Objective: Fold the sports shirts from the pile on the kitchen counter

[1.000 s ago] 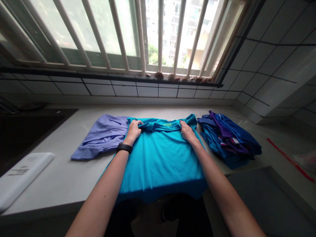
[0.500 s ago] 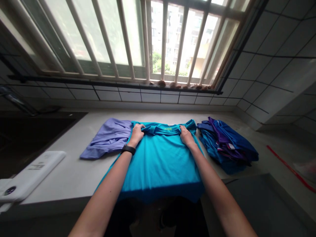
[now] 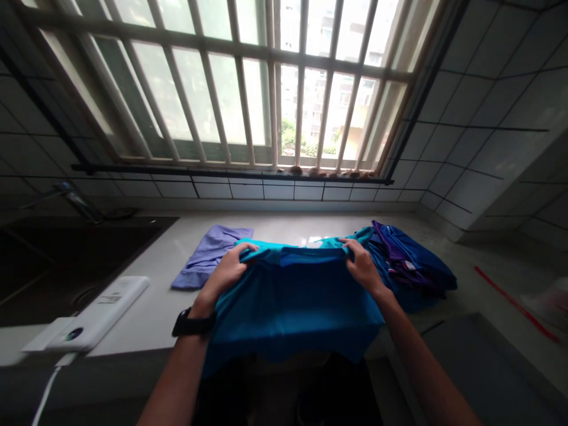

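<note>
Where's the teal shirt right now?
In the head view, the teal shirt is at centre, held by the left hand and right hand, between the lilac cloth on the left and blue pile on the right.

The shirt (image 3: 297, 302) spans from the left hand (image 3: 228, 269) to the right hand (image 3: 362, 264) at the front of the counter (image 3: 155, 313), between the cloth (image 3: 208, 259) on its left and the pile (image 3: 423, 254) on its right. Farther left lies the device (image 3: 110, 307), beside the sink (image 3: 66, 260) with the tap (image 3: 80, 201) behind. The strip (image 3: 515, 302) lies right of the pile; the window (image 3: 195, 94) is behind the counter.
</note>
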